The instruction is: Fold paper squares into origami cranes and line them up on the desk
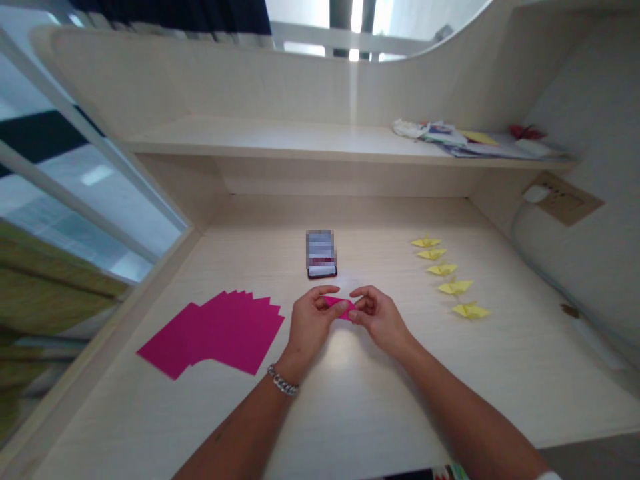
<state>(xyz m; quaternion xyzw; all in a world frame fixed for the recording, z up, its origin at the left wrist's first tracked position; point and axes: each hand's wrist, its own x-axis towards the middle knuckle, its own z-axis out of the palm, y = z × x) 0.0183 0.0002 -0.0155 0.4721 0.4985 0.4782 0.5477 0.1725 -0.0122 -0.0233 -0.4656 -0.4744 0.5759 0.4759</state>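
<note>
Between my two hands, just above the desk, is a small folded piece of pink paper [343, 309]. My left hand [315, 315] pinches its left part between thumb and fingers. From the other side, my right hand [376, 316] grips the right end with thumb and curled fingers. The fingers cover much of the fold. To the left lies a fanned stack of pink paper sheets [225, 330]. Several yellow folded paper cranes [455, 287] stand in a slanting row at the right.
Beyond my hands lies a phone [321, 255], its screen blurred. A shelf [280, 140] above the desk holds papers [465, 138] at its right. A white plug [537, 194] sits in the wall socket [567, 199], its cable running down the right side.
</note>
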